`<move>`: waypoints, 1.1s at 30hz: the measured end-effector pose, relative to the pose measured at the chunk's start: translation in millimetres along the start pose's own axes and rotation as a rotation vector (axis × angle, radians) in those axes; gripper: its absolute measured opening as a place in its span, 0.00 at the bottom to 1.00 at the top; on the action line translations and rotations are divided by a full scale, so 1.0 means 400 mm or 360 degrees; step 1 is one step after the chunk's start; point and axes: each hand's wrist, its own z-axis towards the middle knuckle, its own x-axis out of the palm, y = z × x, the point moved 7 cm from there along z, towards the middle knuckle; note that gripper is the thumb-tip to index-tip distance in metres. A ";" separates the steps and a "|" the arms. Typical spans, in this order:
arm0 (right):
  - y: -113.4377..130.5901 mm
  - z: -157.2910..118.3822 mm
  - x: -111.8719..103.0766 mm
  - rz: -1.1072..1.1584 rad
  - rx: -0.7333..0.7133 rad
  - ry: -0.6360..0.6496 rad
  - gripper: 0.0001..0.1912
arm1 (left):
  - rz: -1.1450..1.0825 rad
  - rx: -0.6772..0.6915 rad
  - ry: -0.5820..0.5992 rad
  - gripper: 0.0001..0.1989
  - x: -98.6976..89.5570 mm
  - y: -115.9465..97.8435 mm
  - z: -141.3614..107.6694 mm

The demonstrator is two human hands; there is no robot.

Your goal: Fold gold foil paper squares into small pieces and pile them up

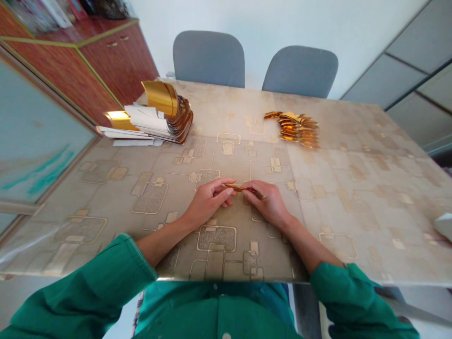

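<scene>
Between my two hands a small folded piece of gold foil paper (234, 187) is held just above the middle of the table. The fingertips of my left hand (213, 197) pinch its left end. Its right end is pinched by my right hand (266, 200), whose fingers cover part of it. At the back left lies a stack of gold and white paper sheets (162, 113), some curled upward. Several folded gold pieces (298, 128) are heaped at the back right, beyond my right hand.
The table (226, 249) has a patterned cover. Two grey chairs (209, 59) stand behind its far edge. A red-brown cabinet (116, 61) is at the back left. Something white (444, 225) sits at the right edge.
</scene>
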 end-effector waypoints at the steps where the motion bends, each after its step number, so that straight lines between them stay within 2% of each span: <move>1: 0.004 0.000 0.003 0.0018 -0.0010 0.0006 0.07 | 0.0003 0.0010 -0.0016 0.22 0.000 -0.001 0.000; 7: 0.013 0.001 0.007 0.0150 0.0043 0.0005 0.06 | 0.0240 0.0079 -0.0156 0.18 -0.016 -0.024 -0.003; 12: 0.010 0.002 0.011 0.0305 0.0130 0.0082 0.07 | 0.0212 0.0086 -0.0134 0.17 -0.013 -0.023 -0.001; 23: 0.000 0.004 0.011 0.0392 0.0216 0.0010 0.10 | 0.0193 0.0098 -0.0131 0.15 -0.006 -0.014 0.002; 33: 0.029 0.014 -0.002 0.0140 0.0010 -0.0167 0.11 | 0.0130 0.0083 -0.0114 0.17 0.007 0.001 0.008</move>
